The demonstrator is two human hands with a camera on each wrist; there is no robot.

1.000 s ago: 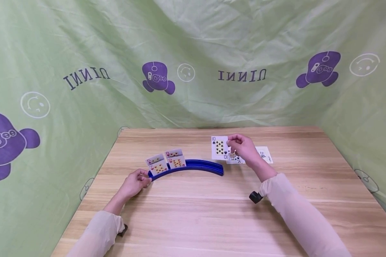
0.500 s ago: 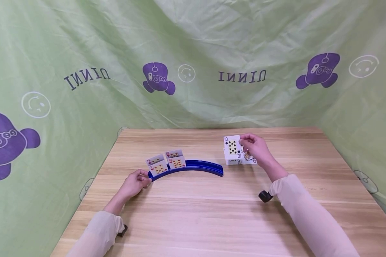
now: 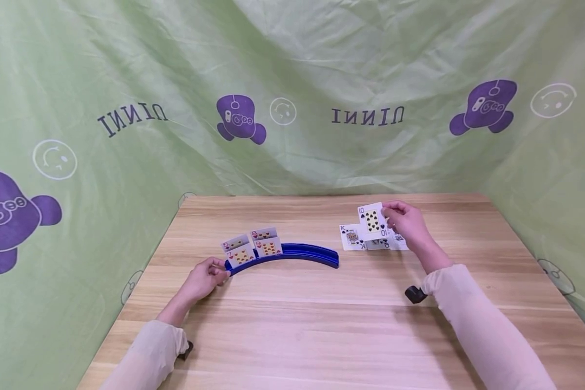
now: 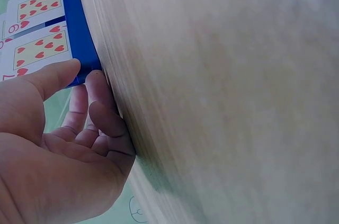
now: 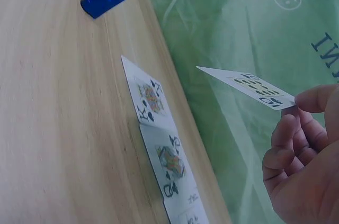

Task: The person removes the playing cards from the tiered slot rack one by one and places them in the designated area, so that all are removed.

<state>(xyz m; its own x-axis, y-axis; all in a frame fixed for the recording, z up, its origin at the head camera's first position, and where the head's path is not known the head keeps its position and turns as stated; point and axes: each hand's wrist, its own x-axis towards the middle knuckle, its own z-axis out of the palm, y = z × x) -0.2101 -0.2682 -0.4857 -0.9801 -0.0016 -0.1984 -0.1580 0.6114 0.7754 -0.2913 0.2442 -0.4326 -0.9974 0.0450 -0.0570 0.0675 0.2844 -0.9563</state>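
Note:
My left hand (image 3: pixel 206 278) pinches the left end of a curved blue card holder (image 3: pixel 309 251), thumb on one face and a finger on the other, as the left wrist view shows. In the holder stand a seven of hearts (image 3: pixel 241 256) and a nine of hearts (image 3: pixel 268 247) in front. A five (image 3: pixel 236 242) and an eight (image 3: pixel 263 234) show behind them. Between thumb and fingers, my right hand (image 3: pixel 405 221) holds a ten of spades (image 3: pixel 372 221) raised over a row of face-up cards. A king (image 5: pixel 145 97) and a queen (image 5: pixel 170 160) lie there, overlapping a third, partly hidden card (image 5: pixel 186 211).
A light wooden table (image 3: pixel 292 330) carries everything. Green printed cloth (image 3: pixel 317 157) hangs behind it and on both sides. Black wrist devices (image 3: pixel 415 294) sit at the sleeve cuffs.
My right hand has carried the ten of spades rightward, away from the holder and across the face-up row, uncovering the king. My left hand and the holder have stayed put.

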